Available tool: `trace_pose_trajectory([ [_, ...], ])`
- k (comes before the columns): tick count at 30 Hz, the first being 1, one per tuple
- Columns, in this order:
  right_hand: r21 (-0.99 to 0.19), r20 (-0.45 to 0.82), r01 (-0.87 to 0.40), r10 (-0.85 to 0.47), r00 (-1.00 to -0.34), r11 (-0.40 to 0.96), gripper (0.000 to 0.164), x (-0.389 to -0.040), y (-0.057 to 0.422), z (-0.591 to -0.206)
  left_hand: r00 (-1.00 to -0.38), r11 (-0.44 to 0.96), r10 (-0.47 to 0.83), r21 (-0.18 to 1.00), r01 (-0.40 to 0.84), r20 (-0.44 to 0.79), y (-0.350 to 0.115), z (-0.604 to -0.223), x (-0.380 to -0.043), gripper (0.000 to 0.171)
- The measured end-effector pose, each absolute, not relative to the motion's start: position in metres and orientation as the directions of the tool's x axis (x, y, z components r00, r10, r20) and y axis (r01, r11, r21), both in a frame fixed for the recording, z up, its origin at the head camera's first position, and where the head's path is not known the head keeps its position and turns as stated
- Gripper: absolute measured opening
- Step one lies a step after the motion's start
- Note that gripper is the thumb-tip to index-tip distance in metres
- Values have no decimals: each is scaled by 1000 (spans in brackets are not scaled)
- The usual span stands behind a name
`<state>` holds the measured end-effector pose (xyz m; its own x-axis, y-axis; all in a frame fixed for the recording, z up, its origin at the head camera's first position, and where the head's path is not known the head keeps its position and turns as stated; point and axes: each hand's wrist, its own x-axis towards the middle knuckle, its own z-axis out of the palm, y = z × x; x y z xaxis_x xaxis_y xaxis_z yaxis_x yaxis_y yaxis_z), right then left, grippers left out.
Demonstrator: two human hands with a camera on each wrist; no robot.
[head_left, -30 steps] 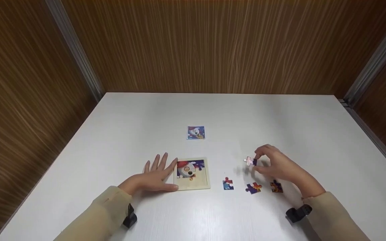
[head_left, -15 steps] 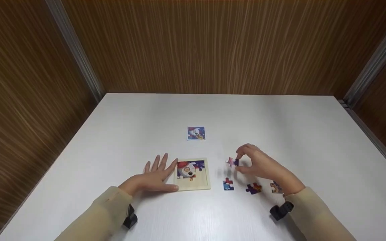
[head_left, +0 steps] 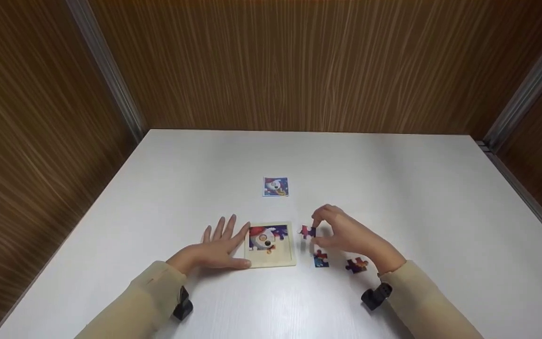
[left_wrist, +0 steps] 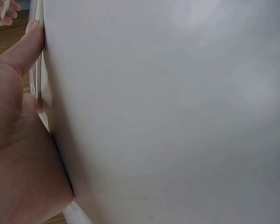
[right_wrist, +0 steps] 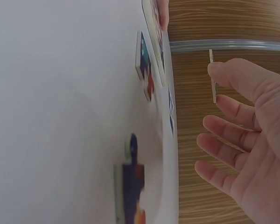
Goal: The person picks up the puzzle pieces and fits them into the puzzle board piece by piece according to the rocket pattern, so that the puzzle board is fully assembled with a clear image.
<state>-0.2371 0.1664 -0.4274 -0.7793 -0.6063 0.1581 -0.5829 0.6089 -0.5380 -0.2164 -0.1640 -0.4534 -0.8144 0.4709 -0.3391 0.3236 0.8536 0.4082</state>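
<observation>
My left hand [head_left: 217, 251] lies with spread, straight fingers against the left edge of a square wooden puzzle tray [head_left: 271, 261]. Inside the tray, fitted pieces along the top show a white character's face in a red hat; bare wood shows below and to the right. My right hand [head_left: 348, 233] pinches a pink and purple puzzle piece [head_left: 306, 231] by its right side, between thumb and index finger, just right of the tray. In the right wrist view this piece [right_wrist: 212, 77] is seen edge-on above the table, the other fingers loosely bent.
A loose red and blue puzzle piece [head_left: 321, 259] lies below the right hand. Farther right is a purple and orange piece [head_left: 356, 265]. A small printed picture card [head_left: 275, 187] lies behind the tray. Wood-grain panels [head_left: 280, 66] enclose the white table's back and sides.
My right hand has carried the pinched piece leftward, to near the tray's right edge. Its forearm now covers the rightmost loose piece. The left hand and tray have stayed put.
</observation>
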Motion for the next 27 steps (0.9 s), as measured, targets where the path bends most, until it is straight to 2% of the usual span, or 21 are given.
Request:
trace_pose_trajectory([
  [11,-518,160,-620,-645,-747,589,24,-238,141,-424,-807,848,485,406,340,-337,-164,-452,-217,98],
  [27,-491,45,-568,-631,-774,661,25,-243,113,-434,-809,851,480,403,336,-339,-165,-452,-216,98],
])
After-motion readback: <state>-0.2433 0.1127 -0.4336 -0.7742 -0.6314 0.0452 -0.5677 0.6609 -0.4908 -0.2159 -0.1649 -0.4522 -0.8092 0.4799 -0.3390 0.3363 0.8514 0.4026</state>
